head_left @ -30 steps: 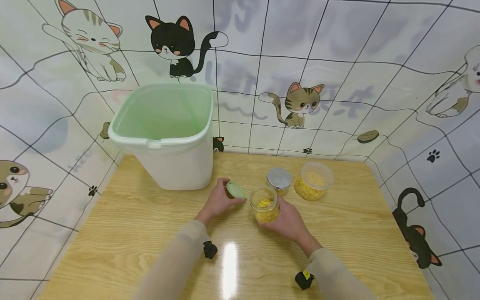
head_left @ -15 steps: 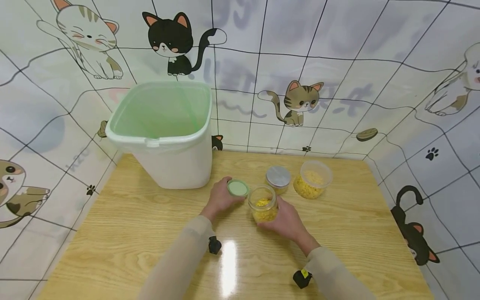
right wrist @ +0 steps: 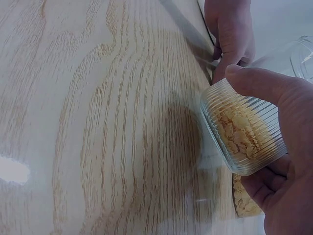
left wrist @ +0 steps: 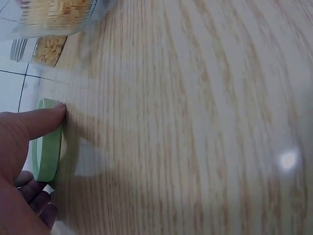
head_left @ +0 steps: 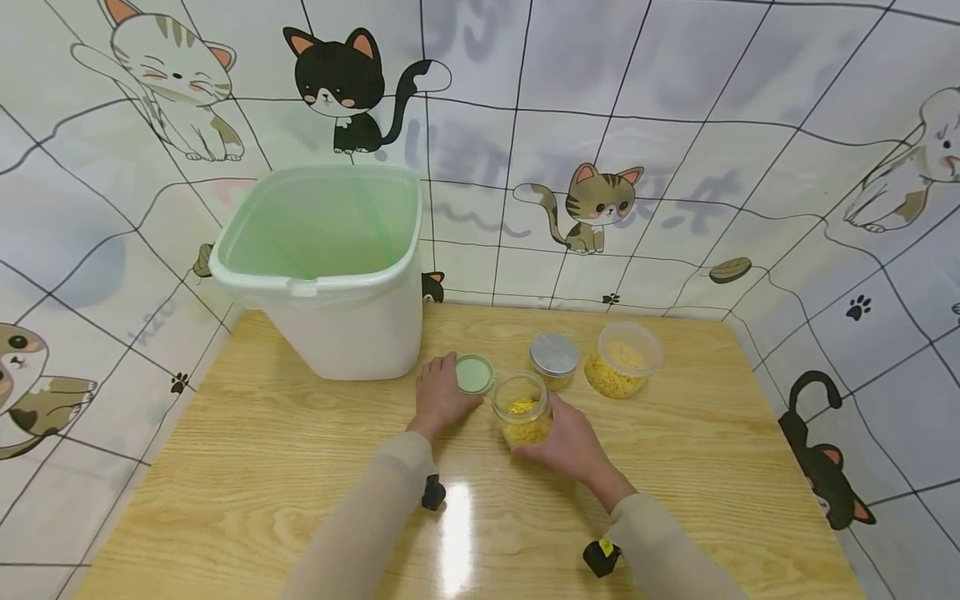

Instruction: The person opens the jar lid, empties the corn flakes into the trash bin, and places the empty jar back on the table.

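Observation:
My left hand (head_left: 442,393) pinches a round pale green lid (head_left: 474,374) by its rim, thumb on one side and fingers on the other, low at the tabletop. In the left wrist view the lid (left wrist: 48,147) shows edge-on, its rim close to the wood. My right hand (head_left: 564,440) grips an uncovered ribbed glass jar (head_left: 524,429) around its side, just right of the lid. Yellow flakes (right wrist: 239,131) fill the lower part of that jar. Part of the right fingers is hidden behind the glass.
Behind the held jar stand a smaller jar with a silver lid (head_left: 555,355) and a clear round tub (head_left: 620,367) with yellow flakes. A large white bin (head_left: 360,333) with a green inside stands at the back left. Cat-patterned walls (head_left: 480,125) border the wooden table (head_left: 300,467).
The green lid has gone from tilted to flat as my left hand lowered it beside the jar. My right hand keeps hold of the jar in nearly the same spot.

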Motion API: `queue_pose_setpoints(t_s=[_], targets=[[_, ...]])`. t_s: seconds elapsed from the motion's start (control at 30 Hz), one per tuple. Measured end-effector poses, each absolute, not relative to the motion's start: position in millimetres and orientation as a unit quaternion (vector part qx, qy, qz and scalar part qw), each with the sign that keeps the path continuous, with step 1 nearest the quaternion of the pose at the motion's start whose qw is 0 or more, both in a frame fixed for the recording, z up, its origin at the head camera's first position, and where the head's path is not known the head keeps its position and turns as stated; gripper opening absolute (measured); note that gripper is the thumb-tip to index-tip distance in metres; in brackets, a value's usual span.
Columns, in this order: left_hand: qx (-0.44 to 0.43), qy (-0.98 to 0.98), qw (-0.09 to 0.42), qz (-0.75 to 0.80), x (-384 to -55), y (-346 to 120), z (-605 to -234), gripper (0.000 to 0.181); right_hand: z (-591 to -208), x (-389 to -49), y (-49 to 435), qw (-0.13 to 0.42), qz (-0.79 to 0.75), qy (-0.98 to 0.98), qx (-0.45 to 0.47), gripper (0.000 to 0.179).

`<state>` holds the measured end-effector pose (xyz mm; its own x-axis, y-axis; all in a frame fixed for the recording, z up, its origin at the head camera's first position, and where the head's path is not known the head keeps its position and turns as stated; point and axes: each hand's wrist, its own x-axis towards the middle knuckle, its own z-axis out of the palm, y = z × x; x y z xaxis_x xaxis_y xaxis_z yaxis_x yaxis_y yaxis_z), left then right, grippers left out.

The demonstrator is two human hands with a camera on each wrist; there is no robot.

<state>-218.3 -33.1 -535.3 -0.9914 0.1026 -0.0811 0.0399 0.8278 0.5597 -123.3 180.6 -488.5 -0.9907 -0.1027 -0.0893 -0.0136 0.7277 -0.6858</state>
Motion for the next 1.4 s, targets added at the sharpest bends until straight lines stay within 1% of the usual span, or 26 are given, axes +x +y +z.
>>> queue_pose_setpoints(t_s=[0.13,0.3,0.4,0.53,0.67,0.8,0.93,1.13,1.3,1.4], targets=[[0.055,0.952,0.063,0.295,-216,-38,-530,0.096,-488,-124,180,0.062,-0.365,0.928,-0.032,0.093],[0.068,0.935,0.069,0.342,-209,-55,-516,0.089,-487,-126,179,0.067,-0.363,0.929,-0.031,0.092],[0.075,0.926,0.071,0.362,-206,-70,-509,0.078,-485,-127,179,0.068,-0.364,0.928,-0.033,0.089],[0.099,0.919,0.074,0.375,-199,-92,-498,0.057,-481,-129,178,0.068,-0.363,0.929,-0.034,0.087],[0.104,0.899,0.083,0.417,-188,-117,-486,0.048,-479,-130,177,0.069,-0.357,0.931,-0.038,0.089],[0.087,0.877,0.103,0.462,-173,-143,-482,0.045,-475,-132,175,0.07,-0.351,0.933,-0.045,0.093],[0.07,0.877,0.113,0.461,-165,-169,-481,0.044,-471,-135,173,0.064,-0.352,0.932,-0.054,0.096],[0.047,0.884,0.104,0.453,-170,-207,-463,0.046,-466,-140,169,0.054,-0.351,0.932,-0.068,0.095],[0.038,0.894,0.116,0.43,-174,-238,-447,0.048,-460,-145,164,0.056,-0.344,0.935,-0.064,0.098],[0.035,0.899,0.134,0.415,-175,-254,-442,0.05,-458,-149,162,0.055,-0.343,0.935,-0.068,0.099]])
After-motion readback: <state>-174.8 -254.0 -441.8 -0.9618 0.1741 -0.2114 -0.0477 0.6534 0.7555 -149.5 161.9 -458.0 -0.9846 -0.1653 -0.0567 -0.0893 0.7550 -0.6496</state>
